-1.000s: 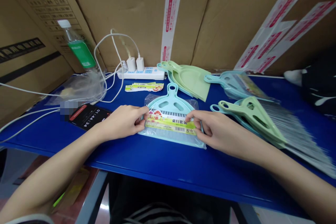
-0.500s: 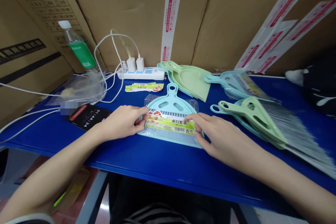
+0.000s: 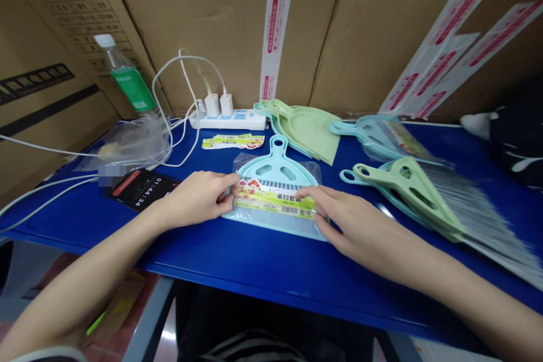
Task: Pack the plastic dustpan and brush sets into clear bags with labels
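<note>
A light blue dustpan set in a clear plastic bag (image 3: 275,172) lies on the blue table (image 3: 263,266) in front of me, with a yellow-green label card (image 3: 274,202) across its lower part. My left hand (image 3: 197,198) pinches the bag's left edge beside the card. My right hand (image 3: 350,220) lies flat with its fingers stretched over the card's right end and the bag's lower right corner.
Green dustpans (image 3: 307,130) and another bagged blue one (image 3: 379,136) lie behind. Stacked green and blue brushes (image 3: 424,195) sit at right. Spare label cards (image 3: 233,140), a power strip (image 3: 229,119) with cables, a bottle (image 3: 125,76), a phone (image 3: 142,188) and cardboard boxes (image 3: 212,17) surround the table.
My right hand has gone from pinching the card's right end to lying flat over it, sliding slightly down and left. The left hand has stayed put.
</note>
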A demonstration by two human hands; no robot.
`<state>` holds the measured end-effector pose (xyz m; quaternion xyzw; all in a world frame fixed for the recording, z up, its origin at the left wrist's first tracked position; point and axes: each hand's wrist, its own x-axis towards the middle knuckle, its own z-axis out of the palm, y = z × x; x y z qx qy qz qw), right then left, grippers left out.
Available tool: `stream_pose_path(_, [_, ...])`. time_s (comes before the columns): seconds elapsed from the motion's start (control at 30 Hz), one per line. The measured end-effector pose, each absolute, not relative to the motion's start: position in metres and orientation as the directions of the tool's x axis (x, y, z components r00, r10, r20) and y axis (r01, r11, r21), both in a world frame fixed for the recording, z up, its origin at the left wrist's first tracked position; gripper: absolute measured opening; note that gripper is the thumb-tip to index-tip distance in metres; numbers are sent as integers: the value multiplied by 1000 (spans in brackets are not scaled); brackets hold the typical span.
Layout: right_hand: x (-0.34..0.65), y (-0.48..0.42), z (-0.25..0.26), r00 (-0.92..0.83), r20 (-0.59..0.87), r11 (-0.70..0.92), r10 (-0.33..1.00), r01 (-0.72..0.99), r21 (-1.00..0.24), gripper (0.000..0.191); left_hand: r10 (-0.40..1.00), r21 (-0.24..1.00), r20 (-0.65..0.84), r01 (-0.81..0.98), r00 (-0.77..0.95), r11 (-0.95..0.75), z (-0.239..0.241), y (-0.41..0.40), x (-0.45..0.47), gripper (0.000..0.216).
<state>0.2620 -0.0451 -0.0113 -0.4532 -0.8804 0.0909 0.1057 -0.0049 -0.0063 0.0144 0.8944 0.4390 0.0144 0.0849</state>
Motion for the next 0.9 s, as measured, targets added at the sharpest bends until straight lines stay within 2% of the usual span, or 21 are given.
stream_pose_path(0.57, [265, -41, -9, -555, 152, 569, 818, 741, -356, 28, 801, 156, -84, 802, 593, -577, 16, -6, -4, 8])
stream_pose_path(0.9, [266, -41, -6, -553, 49, 520, 831, 743, -422, 29, 803, 139, -91, 806, 589, -575, 16, -6, -3, 7])
